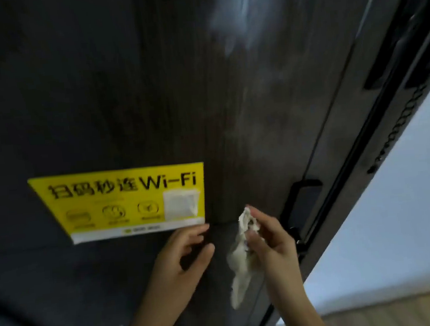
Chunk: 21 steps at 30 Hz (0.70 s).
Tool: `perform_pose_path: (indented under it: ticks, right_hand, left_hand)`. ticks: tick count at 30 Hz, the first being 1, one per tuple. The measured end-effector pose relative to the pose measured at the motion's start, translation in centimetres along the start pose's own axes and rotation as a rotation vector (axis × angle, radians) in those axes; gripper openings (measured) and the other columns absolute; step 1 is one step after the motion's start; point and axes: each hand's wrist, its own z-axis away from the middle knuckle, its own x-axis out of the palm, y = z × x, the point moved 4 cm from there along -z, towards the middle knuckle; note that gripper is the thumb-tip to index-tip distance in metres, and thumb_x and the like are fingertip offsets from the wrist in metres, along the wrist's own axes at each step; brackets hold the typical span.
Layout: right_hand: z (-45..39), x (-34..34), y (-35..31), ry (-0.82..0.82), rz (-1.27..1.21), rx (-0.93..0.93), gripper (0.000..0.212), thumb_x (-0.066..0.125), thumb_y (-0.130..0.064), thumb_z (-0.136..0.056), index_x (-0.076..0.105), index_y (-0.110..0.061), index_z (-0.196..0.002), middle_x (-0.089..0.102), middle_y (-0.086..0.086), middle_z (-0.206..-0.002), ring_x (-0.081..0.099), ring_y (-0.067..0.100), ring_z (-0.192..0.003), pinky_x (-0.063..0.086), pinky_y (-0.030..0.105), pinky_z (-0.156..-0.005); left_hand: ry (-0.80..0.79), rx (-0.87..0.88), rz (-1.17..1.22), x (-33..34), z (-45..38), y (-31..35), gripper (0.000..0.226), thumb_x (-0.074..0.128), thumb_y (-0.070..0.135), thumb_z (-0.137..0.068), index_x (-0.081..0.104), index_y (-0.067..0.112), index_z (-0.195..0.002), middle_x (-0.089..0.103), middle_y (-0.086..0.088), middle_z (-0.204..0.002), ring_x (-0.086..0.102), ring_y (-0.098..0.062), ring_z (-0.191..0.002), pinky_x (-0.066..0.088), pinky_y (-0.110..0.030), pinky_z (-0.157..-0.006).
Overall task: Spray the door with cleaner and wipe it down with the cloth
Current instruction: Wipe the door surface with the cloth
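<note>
Dark wood-grain door (129, 92) fills nearly all I see, hazy streaks near its top, a black handle (302, 202) by its edge and a pale wall (406, 198) at right. Yellow Wi-Fi sticker (126, 201) sits on the panel. My left hand (183, 254) hangs loose and spread just under the sticker, gripping nothing. My right hand (270, 241) pinches the crumpled white cloth (240, 259), which dangles before the door.

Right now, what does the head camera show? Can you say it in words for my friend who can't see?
A right hand holds a crumpled white cloth in front of a dark door, while the empty left hand reaches in beside it. A yellow Wi-Fi sticker is stuck on the door, with a black handle to the right.
</note>
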Motion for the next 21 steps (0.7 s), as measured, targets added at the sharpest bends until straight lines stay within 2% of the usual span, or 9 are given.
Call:
perform_pose_path:
  ticks: [4,6,9,11,13,15,17,20,21]
  right_hand:
    - [1.9,4.2,4.4,-0.138,-0.127,0.189,0.024,0.067,-0.016,-0.080,0.072,-0.030,-0.099,0.072,0.002,-0.100,0.068,0.018,-0.093,0.055,0.031,-0.080]
    - [2.8,6.1,5.9,-0.183,-0.178,0.250,0.019,0.069,-0.005,-0.087,0.071,-0.022,-0.095,0.073,0.001,-0.089,0.066,0.015,-0.082,0.053,0.026,-0.071]
    - [4.2,8.9,8.1,-0.268,-0.204,0.381,0.016,0.067,-0.003,-0.087,0.069,-0.015,-0.098,0.072,0.007,-0.086,0.064,0.018,-0.079,0.053,0.031,-0.071]
    - [5.5,10.8,9.2,-0.293,-0.212,0.475,0.012,0.071,-0.011,-0.083,0.070,-0.011,-0.095,0.071,0.013,-0.089,0.066,0.023,-0.084,0.054,0.037,-0.077]
    - [7.0,12.3,9.9,-0.297,-0.224,0.585,0.011,0.072,-0.016,-0.082,0.070,-0.007,-0.087,0.071,0.014,-0.085,0.068,0.023,-0.082,0.057,0.037,-0.076]
    - [8.4,13.5,10.2,-0.328,-0.201,0.646,0.015,0.067,-0.015,-0.087,0.068,-0.001,-0.082,0.071,0.008,-0.076,0.069,0.018,-0.074,0.059,0.029,-0.066]
    - [9.9,14.9,10.5,-0.382,-0.144,0.662,0.020,0.066,-0.016,-0.090,0.068,0.001,-0.079,0.070,0.006,-0.073,0.069,0.016,-0.071,0.057,0.026,-0.065]
    - [13.0,17.8,11.2,-0.403,-0.090,0.760,0.019,0.064,-0.017,-0.092,0.068,-0.002,-0.082,0.074,0.009,-0.081,0.072,0.021,-0.078,0.059,0.030,-0.070]
    - [14.1,19.1,11.6,-0.395,-0.105,0.805,0.018,0.062,-0.017,-0.094,0.068,-0.001,-0.087,0.075,0.011,-0.084,0.072,0.021,-0.078,0.060,0.029,-0.070]
  left_hand:
    - [-0.107,-0.383,0.186,1.8,5.7,-6.6,0.080,0.079,0.075,-0.049,0.062,0.035,-0.117,0.066,0.023,-0.117,0.062,0.001,-0.110,0.050,-0.022,-0.092]
    - [-0.019,-0.468,0.204,0.9,7.7,-8.1,0.061,0.083,0.068,-0.049,0.072,0.032,-0.098,0.073,0.013,-0.101,0.068,-0.003,-0.096,0.052,-0.020,-0.079]
    - [0.213,-0.512,0.134,-2.6,10.3,-8.7,0.018,0.078,0.043,-0.072,0.072,0.027,-0.078,0.071,0.005,-0.078,0.063,0.001,-0.074,0.047,-0.012,-0.066]
    - [0.368,-0.589,0.168,-5.3,12.6,-9.8,0.018,0.078,0.037,-0.078,0.070,0.021,-0.076,0.068,0.000,-0.073,0.061,-0.006,-0.073,0.046,-0.014,-0.065]
    - [0.435,-0.649,0.228,-7.8,14.6,-10.4,0.034,0.074,0.055,-0.067,0.070,0.023,-0.076,0.069,0.000,-0.078,0.063,-0.013,-0.080,0.049,-0.024,-0.075]
    - [0.542,-0.677,0.381,-10.1,16.2,-11.7,0.041,0.076,0.054,-0.065,0.073,0.019,-0.087,0.072,-0.008,-0.095,0.064,-0.024,-0.098,0.048,-0.040,-0.095]
    - [0.659,-0.702,0.618,-12.4,17.6,-12.8,0.043,0.073,0.033,-0.079,0.067,0.006,-0.112,0.066,-0.018,-0.117,0.060,-0.032,-0.116,0.044,-0.048,-0.106]
    - [0.687,-0.713,0.995,-15.3,19.7,-15.6,0.079,0.082,0.030,-0.073,0.047,-0.002,-0.137,0.053,-0.024,-0.137,0.054,-0.037,-0.126,0.044,-0.049,-0.106]
    - [0.669,-0.726,1.029,-16.3,20.2,-15.8,0.069,0.078,0.033,-0.078,0.052,-0.001,-0.132,0.058,-0.023,-0.132,0.060,-0.034,-0.119,0.049,-0.047,-0.102]
